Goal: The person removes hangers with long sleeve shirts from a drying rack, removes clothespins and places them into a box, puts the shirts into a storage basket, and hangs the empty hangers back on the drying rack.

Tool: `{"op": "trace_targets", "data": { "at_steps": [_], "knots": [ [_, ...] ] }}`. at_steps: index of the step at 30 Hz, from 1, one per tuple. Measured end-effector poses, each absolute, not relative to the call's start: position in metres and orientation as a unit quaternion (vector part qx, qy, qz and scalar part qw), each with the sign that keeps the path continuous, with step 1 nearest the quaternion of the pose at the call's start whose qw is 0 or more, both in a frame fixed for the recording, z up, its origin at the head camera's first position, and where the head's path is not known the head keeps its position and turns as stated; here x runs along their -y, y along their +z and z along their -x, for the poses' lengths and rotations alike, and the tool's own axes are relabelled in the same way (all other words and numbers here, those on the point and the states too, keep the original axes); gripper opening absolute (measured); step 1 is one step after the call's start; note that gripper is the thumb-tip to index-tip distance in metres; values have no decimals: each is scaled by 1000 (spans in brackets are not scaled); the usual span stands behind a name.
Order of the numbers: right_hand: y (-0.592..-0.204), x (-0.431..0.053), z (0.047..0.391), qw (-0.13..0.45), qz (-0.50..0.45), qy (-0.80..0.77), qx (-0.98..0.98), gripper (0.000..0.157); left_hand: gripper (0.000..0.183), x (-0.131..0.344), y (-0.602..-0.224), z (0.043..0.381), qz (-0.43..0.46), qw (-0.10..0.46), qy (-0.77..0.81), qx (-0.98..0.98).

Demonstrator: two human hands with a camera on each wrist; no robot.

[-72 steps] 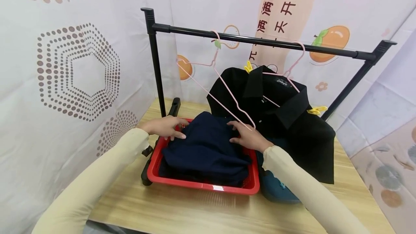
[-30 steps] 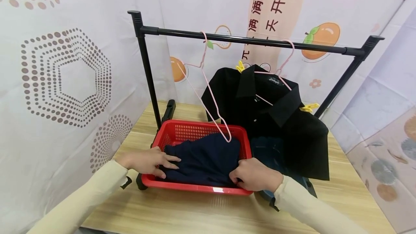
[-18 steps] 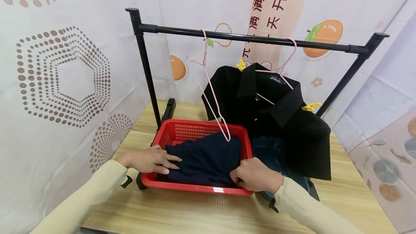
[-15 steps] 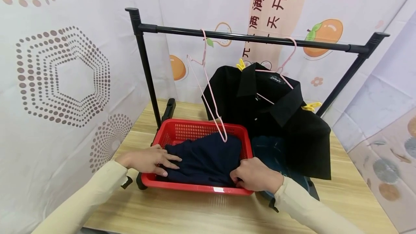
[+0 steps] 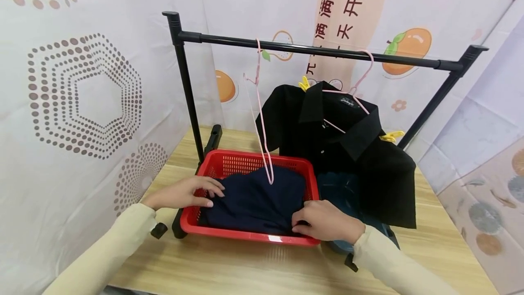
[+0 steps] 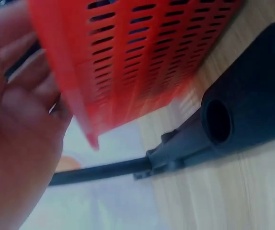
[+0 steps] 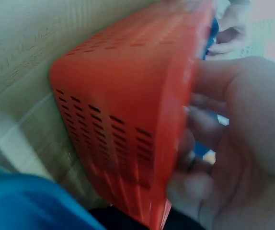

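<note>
Wood-grain tabletop (image 5: 262,272); navy cloth (image 5: 255,201) inside red basket (image 5: 245,235); left hand (image 5: 184,194) at basket's nine o'clock, fingers relaxed; right hand (image 5: 329,222) at four, fingers curled, cannot tell if pinching cloth; likely light, soft, limp; best gripped at opposite edges.

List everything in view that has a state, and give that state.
Red basket: upright, partly filled
Navy garment: crumpled, inside the basket
Left hand: fingers relaxed, over the basket's left rim
Right hand: fingers bent, at the right rim; grip unclear
Black rack: standing upright
Left pink hanger: hung, bare
Right pink hanger: hung, loaded
Black shirt: on that hanger, collar open
Yellow clips: closed on the shirt
Blue tub: partly hidden, contents unclear
</note>
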State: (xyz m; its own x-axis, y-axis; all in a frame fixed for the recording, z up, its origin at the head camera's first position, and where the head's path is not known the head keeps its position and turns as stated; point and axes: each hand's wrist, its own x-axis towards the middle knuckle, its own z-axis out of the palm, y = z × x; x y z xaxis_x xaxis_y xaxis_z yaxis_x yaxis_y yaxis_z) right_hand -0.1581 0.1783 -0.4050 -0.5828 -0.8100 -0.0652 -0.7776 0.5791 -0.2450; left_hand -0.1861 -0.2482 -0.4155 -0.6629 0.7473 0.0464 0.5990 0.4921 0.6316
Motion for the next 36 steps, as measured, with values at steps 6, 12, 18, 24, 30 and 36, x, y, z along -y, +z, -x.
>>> {"op": "trace_targets", "data": {
  "at_steps": [6, 12, 18, 24, 30, 36],
  "knots": [
    [-382, -205, 160, 45, 455, -193, -868, 9, 14, 265, -405, 180, -317, 24, 319, -893],
    [-349, -239, 161, -78, 445, -236, -860, 19, 24, 282, -405, 168, -220, 86, 338, -911],
    [-316, -277, 157, -227, 411, -277, -838, 37, 29, 289, -406, 158, -163, 186, 376, -893],
    [-299, -313, 151, -311, 315, -290, -849, 26, 33, 291, -408, 155, -170, 235, 407, -866],
    [-303, -341, 152, -361, 220, -268, -866, 24, 32, 291, -413, 155, -155, 257, 446, -843],
    [-312, -361, 159, -338, 130, -277, -890, 22, 33, 292, -417, 151, -157, 260, 460, -834]
  ]
}}
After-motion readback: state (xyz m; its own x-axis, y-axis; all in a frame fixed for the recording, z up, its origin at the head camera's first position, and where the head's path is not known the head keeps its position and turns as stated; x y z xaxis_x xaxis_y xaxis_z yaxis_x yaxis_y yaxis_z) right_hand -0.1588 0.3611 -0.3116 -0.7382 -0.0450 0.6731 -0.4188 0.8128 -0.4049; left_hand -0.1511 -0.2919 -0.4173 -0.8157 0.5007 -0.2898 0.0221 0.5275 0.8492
